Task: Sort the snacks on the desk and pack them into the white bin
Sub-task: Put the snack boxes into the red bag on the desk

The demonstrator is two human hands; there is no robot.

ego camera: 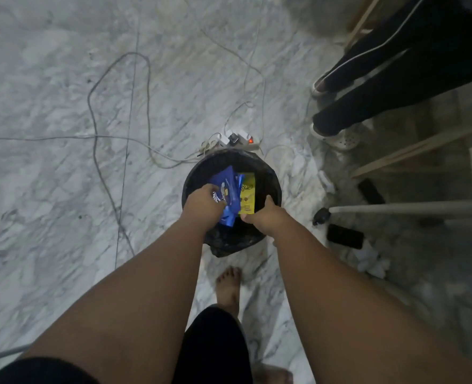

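A round bin (273,184) lined with a black bag stands on the marble floor below me. Over its mouth my left hand (203,205) grips blue snack packets (227,187), fingers curled round them. My right hand (265,218) pinches the lower edge of a yellow snack packet (247,196), which lies beside the blue ones above the bin's opening. The inside of the bin is dark and mostly hidden by the packets and my hands.
A white power strip (236,141) with a lit red switch lies just behind the bin, cables trailing across the floor. Another person's legs and shoes (337,134) stand at the right by wooden and white furniture legs (401,210). My bare foot (229,286) is near the bin.
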